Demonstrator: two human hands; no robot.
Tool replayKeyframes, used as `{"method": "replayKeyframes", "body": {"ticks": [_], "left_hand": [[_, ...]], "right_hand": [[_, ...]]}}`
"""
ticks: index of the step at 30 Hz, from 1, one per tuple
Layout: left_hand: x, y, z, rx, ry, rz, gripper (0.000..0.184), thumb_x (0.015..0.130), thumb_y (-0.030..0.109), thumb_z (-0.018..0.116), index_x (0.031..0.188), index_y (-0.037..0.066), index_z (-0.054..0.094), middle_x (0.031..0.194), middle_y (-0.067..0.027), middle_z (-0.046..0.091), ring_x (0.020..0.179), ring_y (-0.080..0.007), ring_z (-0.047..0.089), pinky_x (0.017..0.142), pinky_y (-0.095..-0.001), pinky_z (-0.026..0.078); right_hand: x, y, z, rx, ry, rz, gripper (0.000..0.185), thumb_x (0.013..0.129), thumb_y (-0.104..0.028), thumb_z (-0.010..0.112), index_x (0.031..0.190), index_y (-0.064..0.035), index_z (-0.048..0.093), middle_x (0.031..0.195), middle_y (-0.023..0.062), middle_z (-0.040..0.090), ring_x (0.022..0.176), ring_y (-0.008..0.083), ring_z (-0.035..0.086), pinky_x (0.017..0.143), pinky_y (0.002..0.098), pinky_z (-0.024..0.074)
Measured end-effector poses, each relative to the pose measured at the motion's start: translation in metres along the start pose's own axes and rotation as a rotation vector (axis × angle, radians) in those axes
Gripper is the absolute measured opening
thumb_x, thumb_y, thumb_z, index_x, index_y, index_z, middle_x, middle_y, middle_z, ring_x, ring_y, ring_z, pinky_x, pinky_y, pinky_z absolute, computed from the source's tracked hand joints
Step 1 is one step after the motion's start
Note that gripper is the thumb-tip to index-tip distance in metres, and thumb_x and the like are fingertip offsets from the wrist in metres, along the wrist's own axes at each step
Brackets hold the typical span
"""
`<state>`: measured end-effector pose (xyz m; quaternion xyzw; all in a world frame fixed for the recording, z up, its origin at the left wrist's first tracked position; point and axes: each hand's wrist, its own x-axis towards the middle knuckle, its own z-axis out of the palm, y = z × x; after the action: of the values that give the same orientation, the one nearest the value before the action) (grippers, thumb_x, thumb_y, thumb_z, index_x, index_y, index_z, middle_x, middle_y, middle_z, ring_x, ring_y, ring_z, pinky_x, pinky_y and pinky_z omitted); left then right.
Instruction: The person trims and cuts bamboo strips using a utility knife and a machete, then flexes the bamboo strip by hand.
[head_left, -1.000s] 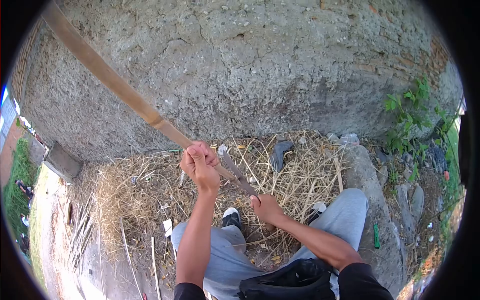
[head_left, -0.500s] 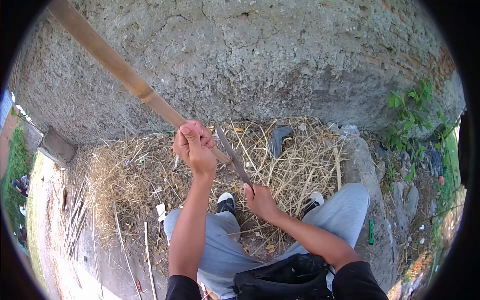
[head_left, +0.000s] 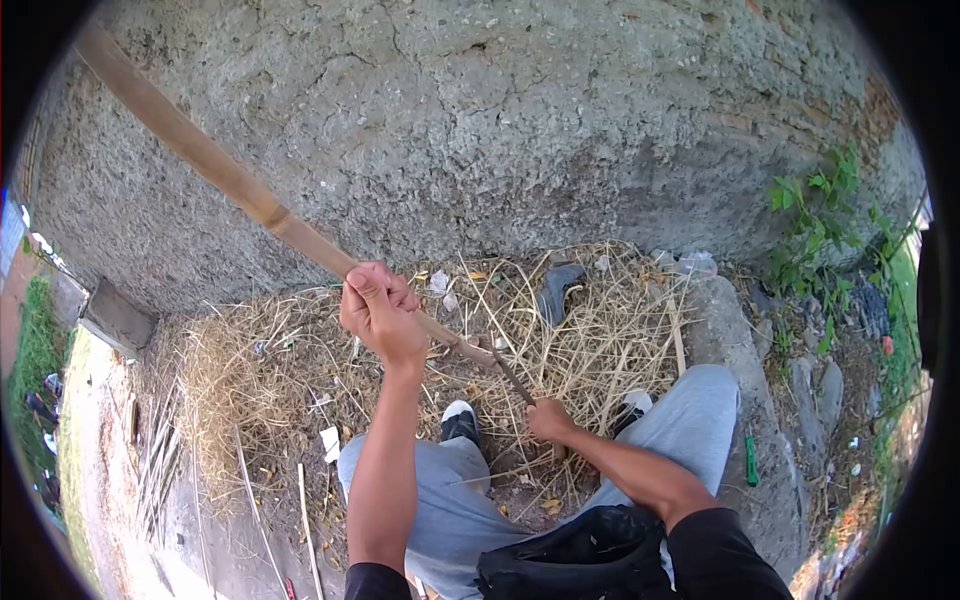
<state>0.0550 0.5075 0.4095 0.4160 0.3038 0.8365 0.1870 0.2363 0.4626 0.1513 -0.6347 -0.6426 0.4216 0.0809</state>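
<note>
My left hand (head_left: 387, 320) is wrapped around a long split bamboo strip (head_left: 190, 142). The strip slants from the upper left, past a darker node, down to its lower end between my knees. In my right hand (head_left: 549, 421) is a knife with a long dark blade (head_left: 516, 382). Its tip lies at the strip's lower end; whether the edge touches the bamboo I cannot tell. Most of the handle is hidden by my fingers. Dry straw-like shavings (head_left: 600, 330) cover the ground beneath both hands.
A rough wall (head_left: 480, 150) rises close in front. A dark old shoe (head_left: 558, 292) lies in the shavings. An open black bag (head_left: 570, 560) sits at my lap. Right are a green tool (head_left: 752, 461) and leafy plant (head_left: 820, 225); long thin strips (head_left: 308, 520) lie left.
The knife has moved down and right along the bamboo, toward its lower end, and its blade now appears foreshortened. My left hand and the strip have shifted slightly left and down.
</note>
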Motion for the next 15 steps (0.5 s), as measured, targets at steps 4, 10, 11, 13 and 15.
{"method": "replayKeyframes", "body": {"ticks": [4,10,11,13,15], "left_hand": [[0.003,0.005,0.0,0.099,0.015,-0.077,0.047,0.099,0.051,0.041,0.083,0.007,0.044,0.057,0.0031,0.03,0.046,-0.0062,0.03,0.043,-0.0221,0.028],[0.028,0.027,-0.003,-0.265,-0.224,-0.268,0.051,0.1,0.055,0.032,0.101,0.006,0.047,0.077,-0.002,0.04,0.064,-0.0109,0.04,0.058,-0.0276,0.04],[0.03,0.035,-0.004,-0.264,-0.227,-0.265,0.051,0.1,0.055,0.032,0.101,0.006,0.047,0.077,-0.002,0.04,0.064,-0.0109,0.04,0.058,-0.0276,0.04],[0.031,0.055,-0.005,-0.134,-0.317,-0.117,0.041,0.101,0.047,0.036,0.098,0.007,0.045,0.085,-0.0046,0.043,0.071,-0.0141,0.048,0.059,-0.0307,0.046],[0.028,0.061,-0.002,-0.054,-0.323,-0.011,0.036,0.101,0.042,0.039,0.097,0.007,0.043,0.084,-0.005,0.044,0.072,-0.0152,0.051,0.058,-0.0316,0.049]], "right_hand": [[0.006,-0.02,-0.002,0.012,0.09,-0.239,0.036,0.094,-0.028,0.048,0.09,0.0038,0.066,0.071,0.0214,0.064,0.068,0.0349,0.065,0.067,0.0432,0.0496],[-0.04,-0.095,-0.06,0.377,0.079,-0.406,0.036,0.097,-0.03,0.047,0.088,-0.0012,0.067,0.061,0.015,0.058,0.054,0.0283,0.056,0.056,0.0402,0.0429],[-0.047,-0.101,-0.069,0.417,0.092,-0.419,0.036,0.097,-0.03,0.048,0.087,-0.0015,0.067,0.059,0.0128,0.056,0.051,0.0247,0.054,0.054,0.0387,0.0415],[-0.051,-0.104,-0.08,0.444,0.07,-0.442,0.033,0.101,-0.028,0.044,0.091,-0.002,0.063,0.059,-0.0003,0.051,0.046,0.0077,0.047,0.044,0.0282,0.0386],[-0.054,-0.103,-0.085,0.463,0.095,-0.47,0.033,0.1,-0.027,0.044,0.091,-0.0022,0.063,0.059,-0.0005,0.052,0.047,0.0075,0.047,0.044,0.0279,0.0387]]}}
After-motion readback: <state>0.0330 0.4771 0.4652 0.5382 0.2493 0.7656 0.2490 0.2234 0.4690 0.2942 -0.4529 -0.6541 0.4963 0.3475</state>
